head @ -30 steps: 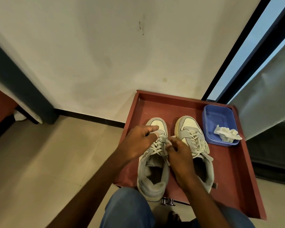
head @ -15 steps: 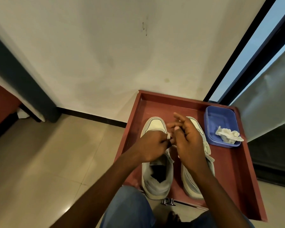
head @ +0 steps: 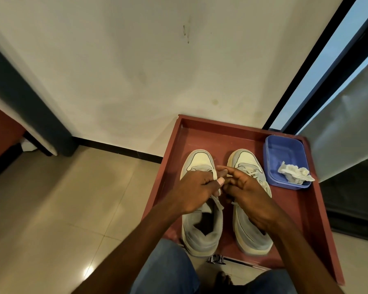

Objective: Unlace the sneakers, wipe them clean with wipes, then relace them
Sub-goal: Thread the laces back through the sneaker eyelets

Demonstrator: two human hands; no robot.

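Two grey-and-cream sneakers stand side by side, toes pointing far, on a reddish-brown tray (head: 202,132) that sits on the tiled floor (head: 62,209) against a pale wall (head: 136,71). Over the left sneaker (head: 201,228) the left hand (head: 197,190) has its fingers curled round a white lace (head: 215,177), which loops over the knuckles and trails down toward the shoe's tongue. The right hand (head: 245,194) hovers over the right sneaker (head: 245,160), touching the left hand; its forefinger is stretched toward the lace, its other fingers loosely bent, and whether they pinch the lace cannot be told. At the tray's far right corner lies a blue plastic tub (head: 283,151) with a crumpled white wipe (head: 295,174) hanging over its near rim. Denim-clad knees (head: 166,270) show at the near edge.
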